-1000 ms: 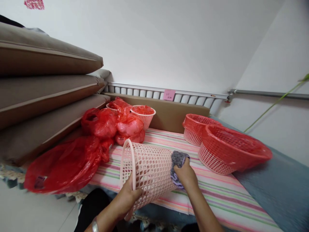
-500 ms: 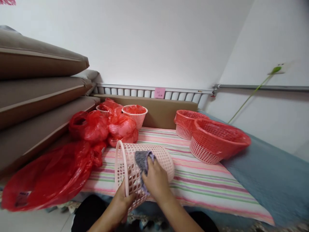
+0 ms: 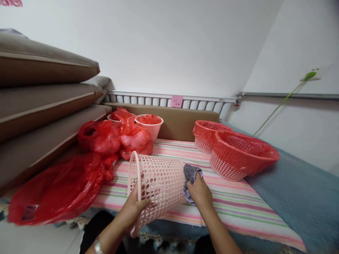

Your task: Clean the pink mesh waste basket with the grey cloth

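Observation:
A pink perforated plastic basket (image 3: 161,183) lies tilted on its side above the striped cloth (image 3: 233,203), its mouth facing left. My left hand (image 3: 134,208) grips the rim, thumb outside and fingers reaching inside the mouth. In my right hand (image 3: 200,192) is a bunched grey cleaning cloth (image 3: 191,176) with a purple edge, pressed against the basket's base end at the right. The fingers of my right hand are partly hidden by the cloth.
Red plastic bags (image 3: 60,190) lie at the left beside stacked cushions (image 3: 47,95). A bag-lined basket (image 3: 149,128) stands at the back. Two red-lined baskets, the nearer one (image 3: 227,165) larger, stand at the right. A radiator (image 3: 148,98) runs along the wall.
My right hand has moved the cloth rightward along the basket, from its side to its base end. My left hand keeps its grip on the rim.

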A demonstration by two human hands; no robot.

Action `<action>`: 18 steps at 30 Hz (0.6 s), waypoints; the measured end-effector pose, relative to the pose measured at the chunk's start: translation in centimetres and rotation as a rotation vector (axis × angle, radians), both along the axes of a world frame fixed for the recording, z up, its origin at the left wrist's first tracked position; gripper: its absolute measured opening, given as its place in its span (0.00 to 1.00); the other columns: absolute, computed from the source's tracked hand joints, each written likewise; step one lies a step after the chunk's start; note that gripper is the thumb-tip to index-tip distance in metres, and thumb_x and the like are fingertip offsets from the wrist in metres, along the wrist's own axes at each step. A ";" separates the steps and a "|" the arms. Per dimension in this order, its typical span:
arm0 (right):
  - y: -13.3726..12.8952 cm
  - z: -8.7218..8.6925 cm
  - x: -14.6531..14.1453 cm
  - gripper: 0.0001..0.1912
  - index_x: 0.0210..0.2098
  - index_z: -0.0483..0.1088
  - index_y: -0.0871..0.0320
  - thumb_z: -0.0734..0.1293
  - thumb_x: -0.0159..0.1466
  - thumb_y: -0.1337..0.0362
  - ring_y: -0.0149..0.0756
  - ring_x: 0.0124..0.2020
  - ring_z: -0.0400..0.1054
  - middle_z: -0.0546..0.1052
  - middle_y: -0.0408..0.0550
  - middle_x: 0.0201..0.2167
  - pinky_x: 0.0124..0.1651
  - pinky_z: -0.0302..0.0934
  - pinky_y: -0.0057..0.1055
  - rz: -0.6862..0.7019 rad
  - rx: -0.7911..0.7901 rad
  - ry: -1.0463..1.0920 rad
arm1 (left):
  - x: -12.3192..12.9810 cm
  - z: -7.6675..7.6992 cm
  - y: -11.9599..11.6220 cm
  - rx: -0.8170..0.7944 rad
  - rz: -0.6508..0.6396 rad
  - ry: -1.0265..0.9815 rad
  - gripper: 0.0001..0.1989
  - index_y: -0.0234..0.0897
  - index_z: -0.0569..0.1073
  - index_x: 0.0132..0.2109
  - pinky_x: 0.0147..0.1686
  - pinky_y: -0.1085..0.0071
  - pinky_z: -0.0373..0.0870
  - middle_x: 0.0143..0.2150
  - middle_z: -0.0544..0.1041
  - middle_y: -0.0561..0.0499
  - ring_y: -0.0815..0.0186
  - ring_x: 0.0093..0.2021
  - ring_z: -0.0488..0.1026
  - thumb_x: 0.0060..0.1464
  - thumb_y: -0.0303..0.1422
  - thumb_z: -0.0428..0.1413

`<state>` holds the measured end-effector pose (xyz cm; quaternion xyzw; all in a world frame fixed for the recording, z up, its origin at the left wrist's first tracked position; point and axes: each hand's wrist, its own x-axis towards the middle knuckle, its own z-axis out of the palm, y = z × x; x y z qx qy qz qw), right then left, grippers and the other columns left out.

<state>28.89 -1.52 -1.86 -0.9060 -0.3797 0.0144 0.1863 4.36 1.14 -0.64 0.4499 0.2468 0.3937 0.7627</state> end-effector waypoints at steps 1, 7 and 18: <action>0.1 0.0 0.0 0.20 0.52 0.58 0.60 0.56 0.61 0.62 0.44 0.40 0.70 0.73 0.57 0.43 0.36 0.59 0.34 0.002 0.001 0.011 | 0.0 0.1 0.1 -0.006 -0.008 0.000 0.53 0.44 0.35 0.67 0.47 0.57 0.68 0.66 0.56 0.37 0.48 0.58 0.64 0.42 0.25 0.59; 0.3 0.4 -1.5 0.21 0.52 0.59 0.59 0.56 0.61 0.60 0.42 0.39 0.71 0.74 0.55 0.41 0.37 0.59 0.32 0.024 0.049 0.072 | 0.0 -1.0 -0.3 -0.034 -0.008 0.006 0.54 0.44 0.32 0.67 0.47 0.57 0.68 0.66 0.55 0.36 0.48 0.58 0.64 0.43 0.27 0.60; 0.1 4.1 -14.7 0.22 0.53 0.64 0.60 0.61 0.59 0.62 0.42 0.44 0.68 0.72 0.56 0.45 0.46 0.60 0.33 0.594 0.295 -0.063 | 0.3 -1.1 -0.8 0.092 0.068 0.073 0.45 0.40 0.51 0.65 0.57 0.56 0.61 0.57 0.70 0.42 0.50 0.59 0.64 0.43 0.29 0.62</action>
